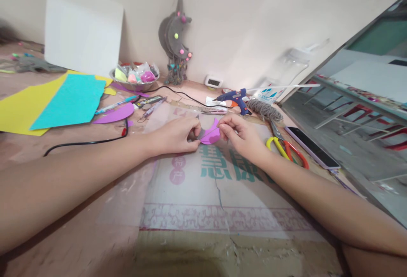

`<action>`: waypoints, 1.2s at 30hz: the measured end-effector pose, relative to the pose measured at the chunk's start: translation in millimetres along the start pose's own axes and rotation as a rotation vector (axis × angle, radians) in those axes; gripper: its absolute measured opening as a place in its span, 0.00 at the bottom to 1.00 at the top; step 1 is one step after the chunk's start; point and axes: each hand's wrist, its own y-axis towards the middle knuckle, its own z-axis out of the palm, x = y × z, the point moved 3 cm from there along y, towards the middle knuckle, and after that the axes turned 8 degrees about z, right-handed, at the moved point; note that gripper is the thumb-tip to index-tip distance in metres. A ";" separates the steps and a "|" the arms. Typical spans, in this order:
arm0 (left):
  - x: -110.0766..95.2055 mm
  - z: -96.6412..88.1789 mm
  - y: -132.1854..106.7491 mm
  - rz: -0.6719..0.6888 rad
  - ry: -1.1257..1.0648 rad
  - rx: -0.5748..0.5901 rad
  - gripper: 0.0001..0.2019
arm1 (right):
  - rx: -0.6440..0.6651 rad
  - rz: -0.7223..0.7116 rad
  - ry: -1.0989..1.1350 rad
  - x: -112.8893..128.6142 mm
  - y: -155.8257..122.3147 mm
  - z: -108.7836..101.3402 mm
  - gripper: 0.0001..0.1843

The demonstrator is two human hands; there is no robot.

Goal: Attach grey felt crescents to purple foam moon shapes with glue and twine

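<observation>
The left hand and right hand are both pinching the purple cutout with closed fingertips, just in front of the glue gun; pulling unevenly is risking a tear.

Left hand and right hand pinch, apparently, 1 purple cutout.

We see a purple paper piece. The mat is pale, printed with green lettering and a pink patterned band. 1 sheet is teal, another sheet yellow. The glue gun is blue with orange, the scissors have 1 yellow and 1 red handle, the yarn is grey and the cable is black.
</observation>
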 end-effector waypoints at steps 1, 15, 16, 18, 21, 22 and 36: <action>0.2 0.3 0.1 0.003 -0.002 0.003 0.05 | -0.001 0.003 -0.003 0.4 -0.1 0.0 0.09; 2.7 1.4 -0.9 0.020 -0.017 0.009 0.06 | 0.037 0.021 -0.150 -3.3 5.2 -0.7 0.07; 2.5 1.5 -1.0 0.026 -0.015 0.008 0.06 | 0.057 0.033 -0.177 -6.0 6.6 -0.1 0.07; 1.2 1.1 -1.2 0.038 -0.019 0.008 0.05 | 0.084 0.053 -0.213 -11.5 9.1 1.3 0.07; -1.7 -1.3 -1.8 0.043 -0.041 0.005 0.06 | 0.097 0.075 -0.250 -19.0 11.2 3.3 0.08; -2.6 -2.4 -1.8 0.039 -0.050 0.000 0.07 | 0.100 0.075 -0.260 -21.0 11.5 3.9 0.09; 10.6 -7.1 0.3 -0.119 -0.250 -0.196 0.07 | 0.087 -0.012 -0.286 -23.1 5.9 7.9 0.14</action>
